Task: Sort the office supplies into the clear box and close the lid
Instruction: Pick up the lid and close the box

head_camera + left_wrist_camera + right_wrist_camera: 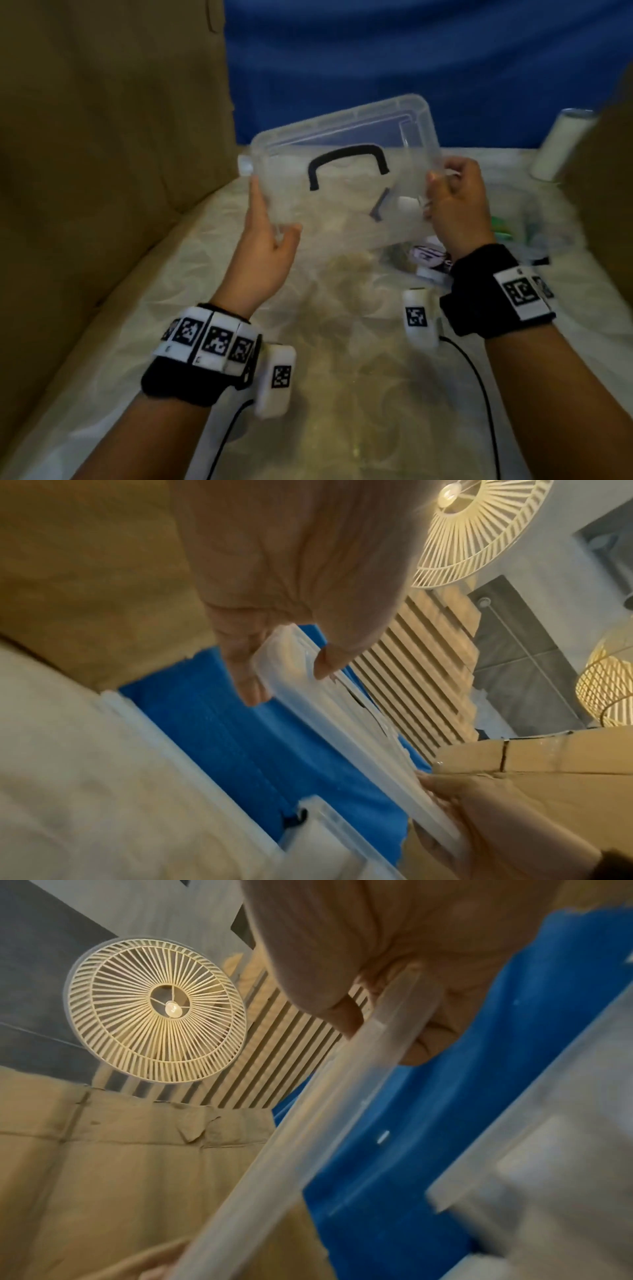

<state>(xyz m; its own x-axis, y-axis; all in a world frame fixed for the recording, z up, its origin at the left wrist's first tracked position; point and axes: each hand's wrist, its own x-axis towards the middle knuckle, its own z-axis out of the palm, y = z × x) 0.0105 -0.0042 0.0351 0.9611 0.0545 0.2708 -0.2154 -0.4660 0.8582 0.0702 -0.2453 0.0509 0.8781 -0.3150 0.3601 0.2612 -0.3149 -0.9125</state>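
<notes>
The clear lid (329, 192) with a black handle (349, 164) is held tilted above the table by both hands. My left hand (272, 219) pinches its left edge between thumb and fingers (246, 674). My right hand (443, 176) grips its right edge, fingers (428, 1031) curled over the rim. In the wrist views the lid (342, 718) (308, 1123) runs between the hands. The clear box (329, 840) (548, 1150) sits below; its blue-grey clip (379, 205) shows blurred through the lid. Blurred supplies (428, 255) lie by my right wrist, with green items (500, 229) further right.
Cardboard walls stand at the left (102, 154) and right (603, 205), with a blue panel (411, 61) behind. A white cylinder (561, 144) stands at the back right. The table carries a pale patterned cloth (342, 359). Cables trail from both wristbands.
</notes>
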